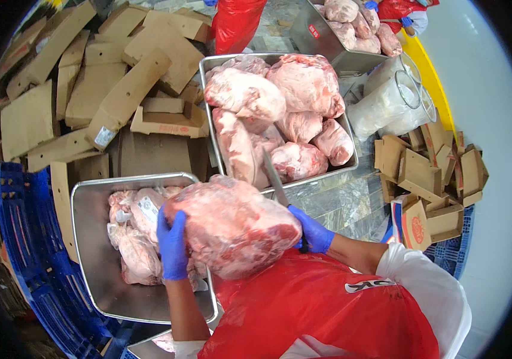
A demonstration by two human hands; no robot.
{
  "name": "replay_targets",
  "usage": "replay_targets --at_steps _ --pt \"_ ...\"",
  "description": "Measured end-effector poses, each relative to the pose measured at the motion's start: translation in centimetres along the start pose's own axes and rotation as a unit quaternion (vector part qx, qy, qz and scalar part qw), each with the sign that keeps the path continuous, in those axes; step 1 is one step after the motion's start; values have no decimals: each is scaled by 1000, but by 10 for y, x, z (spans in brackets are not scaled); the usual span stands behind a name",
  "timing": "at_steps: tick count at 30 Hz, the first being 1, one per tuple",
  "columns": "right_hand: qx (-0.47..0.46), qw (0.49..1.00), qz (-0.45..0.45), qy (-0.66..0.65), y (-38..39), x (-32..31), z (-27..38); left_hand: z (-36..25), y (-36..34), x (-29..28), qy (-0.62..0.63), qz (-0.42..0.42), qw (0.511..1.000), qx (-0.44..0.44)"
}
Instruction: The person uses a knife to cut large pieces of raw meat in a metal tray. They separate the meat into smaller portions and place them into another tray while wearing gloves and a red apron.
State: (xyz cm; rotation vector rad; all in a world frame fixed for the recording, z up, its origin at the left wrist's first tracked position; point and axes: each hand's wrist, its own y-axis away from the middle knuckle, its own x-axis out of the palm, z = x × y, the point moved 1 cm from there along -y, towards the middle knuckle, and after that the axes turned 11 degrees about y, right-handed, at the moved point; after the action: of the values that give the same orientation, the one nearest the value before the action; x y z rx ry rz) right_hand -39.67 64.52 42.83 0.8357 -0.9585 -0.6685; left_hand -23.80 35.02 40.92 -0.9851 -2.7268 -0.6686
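Note:
A large piece of raw meat (232, 224), pale fat with a dark red end, is held up in front of my apron. My left hand (174, 245), in a blue glove, grips its left side. In my blue-gloved right hand (314, 230) is a knife (276, 179), its blade pointing up and away from me beside the meat. Part of the right fingers is hidden behind the meat and handle. Below and left stands a metal tub (97, 239) with several bagged meat pieces (138, 251). Beyond, a second metal tub (347, 170) holds several big unwrapped pieces (304, 84).
Flattened cardboard boxes (97, 84) pile up at the far left, above a blue plastic pallet (29, 239). More cut boxes (420, 179) lie at the right, near wire hoops with clear plastic bags (381, 110). Another meat tub (352, 60) and people in red aprons (236, 24) are at the back.

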Motion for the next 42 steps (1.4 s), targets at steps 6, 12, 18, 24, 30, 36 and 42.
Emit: replay_targets --at_steps 6,12,18,24,30,36,42 --pt "-66 996 -40 -46 54 -142 47 23 -32 191 -26 80 996 -22" --pt "-216 971 -60 -78 32 -253 110 77 -127 311 -176 81 975 108" --pt "-290 903 -312 53 1 -286 155 169 -131 383 -479 121 828 266" --pt "-250 920 -295 61 35 -325 124 185 -45 418 -667 227 677 210" --pt "-266 808 -365 379 42 -403 56 179 -40 393 -635 255 697 213" --pt "-226 773 -375 458 77 -388 48 191 -71 388 -577 211 713 336" --pt "-195 728 -391 528 102 -352 56 188 -171 444 -569 244 718 317"
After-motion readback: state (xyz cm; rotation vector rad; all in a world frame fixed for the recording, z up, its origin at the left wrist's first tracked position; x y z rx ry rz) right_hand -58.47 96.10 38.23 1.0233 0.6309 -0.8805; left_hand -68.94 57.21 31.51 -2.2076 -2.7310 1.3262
